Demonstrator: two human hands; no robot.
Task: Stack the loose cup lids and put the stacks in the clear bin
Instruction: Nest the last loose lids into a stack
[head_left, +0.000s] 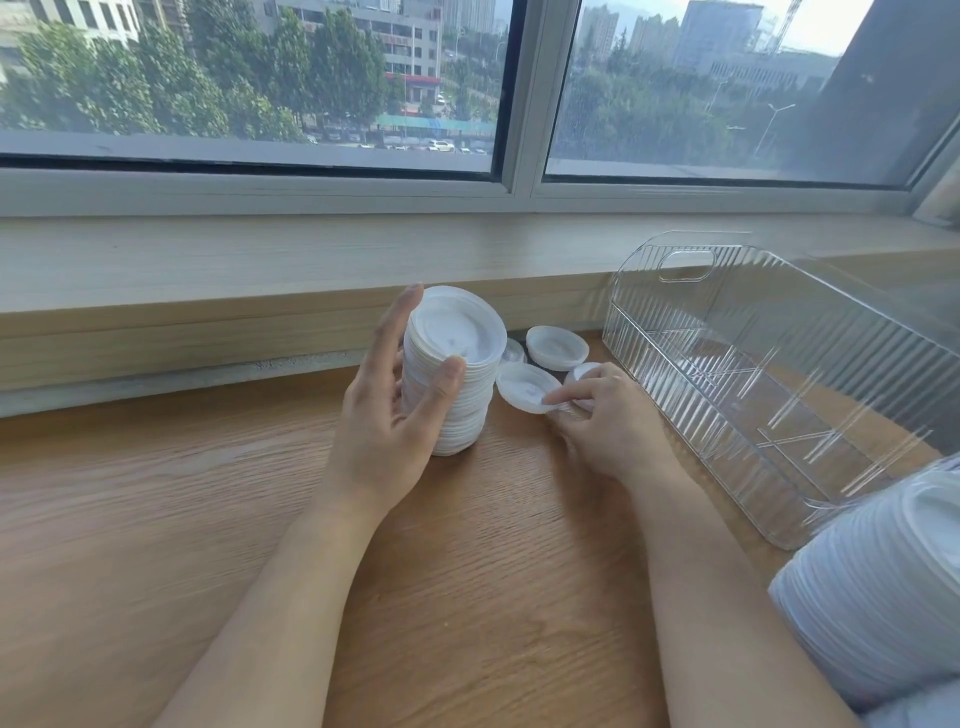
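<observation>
Here, a wooden bench under a window. Left hand curled round a tall stack of white lids, thumb at the stack's front, fingers behind. Right hand just beside, pinching the near edge of a single lid lying flat. More loose lids behind. Clear bin to the right, ribbed, with dividers. Second stack lying at the lower right corner.
</observation>
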